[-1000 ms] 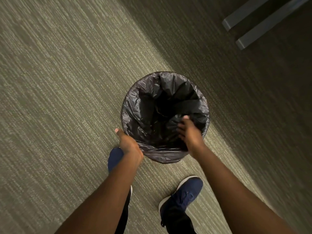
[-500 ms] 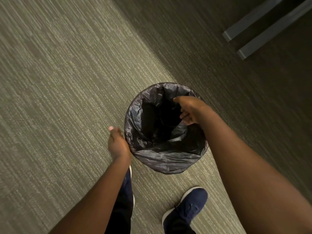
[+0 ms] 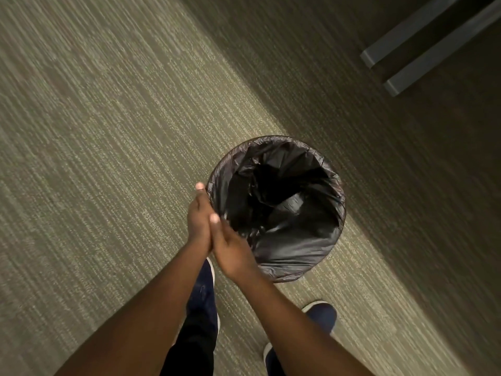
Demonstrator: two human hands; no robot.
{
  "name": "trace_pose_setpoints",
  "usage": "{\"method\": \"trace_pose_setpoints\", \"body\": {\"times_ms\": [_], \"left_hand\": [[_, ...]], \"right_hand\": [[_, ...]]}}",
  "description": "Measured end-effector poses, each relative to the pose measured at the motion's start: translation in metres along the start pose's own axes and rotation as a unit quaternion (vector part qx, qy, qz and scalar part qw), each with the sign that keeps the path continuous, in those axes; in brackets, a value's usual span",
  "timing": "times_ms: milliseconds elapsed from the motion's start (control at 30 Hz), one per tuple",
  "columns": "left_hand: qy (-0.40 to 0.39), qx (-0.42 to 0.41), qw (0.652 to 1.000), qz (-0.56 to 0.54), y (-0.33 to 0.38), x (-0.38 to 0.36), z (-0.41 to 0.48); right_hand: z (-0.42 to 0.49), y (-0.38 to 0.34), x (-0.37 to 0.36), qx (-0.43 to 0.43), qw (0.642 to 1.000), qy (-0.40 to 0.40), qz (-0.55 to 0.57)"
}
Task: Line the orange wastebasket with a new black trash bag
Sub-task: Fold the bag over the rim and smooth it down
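A black trash bag (image 3: 294,256) lines the round wastebasket on the carpet, its top folded down over the rim all the way round. The orange wall is fully hidden under the bag. The bag's inside is crumpled and dark. Both my hands meet side by side at the near-left part of the rim. My left hand (image 3: 199,217) is on the outside of the rim with its thumb up, closed on the bag's fold. My right hand (image 3: 230,249) presses against it, fingers curled on the same fold, a little blurred.
Two grey furniture bars (image 3: 423,31) cross the floor at the far right, in shadow. My dark blue shoes (image 3: 203,294) stand just short of the basket. Striped carpet (image 3: 95,158) stretches to the left.
My right hand left the far rim and came across to the near-left side, next to my left hand. The bag's fold now sits lower and smoother around the rim.
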State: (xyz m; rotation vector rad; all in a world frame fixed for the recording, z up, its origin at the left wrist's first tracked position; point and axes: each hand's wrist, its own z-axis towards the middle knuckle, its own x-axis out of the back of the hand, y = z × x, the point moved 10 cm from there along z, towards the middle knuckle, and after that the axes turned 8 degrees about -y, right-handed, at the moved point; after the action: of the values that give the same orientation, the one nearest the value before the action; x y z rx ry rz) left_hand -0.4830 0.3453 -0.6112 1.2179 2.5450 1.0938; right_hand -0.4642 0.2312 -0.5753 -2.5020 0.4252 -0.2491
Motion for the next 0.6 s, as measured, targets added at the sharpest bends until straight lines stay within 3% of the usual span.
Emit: {"method": "trace_pose_setpoints", "body": {"times_ms": [67,167,233,300,400,500,533,600], "left_hand": [[0.045,0.011,0.998,0.034,0.003,0.005,-0.004],[0.069,-0.005,0.996,0.063,0.012,0.005,-0.009],[0.078,-0.012,0.994,0.075,0.011,0.006,-0.010],[0.082,-0.012,0.994,0.074,0.012,0.006,-0.011],[0.108,-0.016,0.992,0.067,0.014,0.013,-0.016],[0.173,-0.020,0.984,0.032,0.011,0.020,-0.030],[0.174,0.000,0.985,0.001,0.002,0.014,-0.035],[0.168,0.051,0.983,-0.044,-0.017,-0.001,-0.046]], "right_hand": [[-0.023,0.032,0.011,0.009,0.984,0.005,-0.176],[-0.055,0.069,0.040,0.034,0.909,0.005,-0.416],[-0.070,0.085,0.072,0.035,0.868,0.030,-0.494],[-0.084,0.086,0.117,0.038,0.851,0.129,-0.508],[-0.106,0.080,0.170,0.049,0.863,0.318,-0.389],[-0.097,0.090,0.183,0.046,0.917,0.387,-0.087],[-0.089,0.097,0.181,0.043,0.917,0.395,0.027],[-0.079,0.111,0.175,-0.018,0.879,0.433,0.199]]}}
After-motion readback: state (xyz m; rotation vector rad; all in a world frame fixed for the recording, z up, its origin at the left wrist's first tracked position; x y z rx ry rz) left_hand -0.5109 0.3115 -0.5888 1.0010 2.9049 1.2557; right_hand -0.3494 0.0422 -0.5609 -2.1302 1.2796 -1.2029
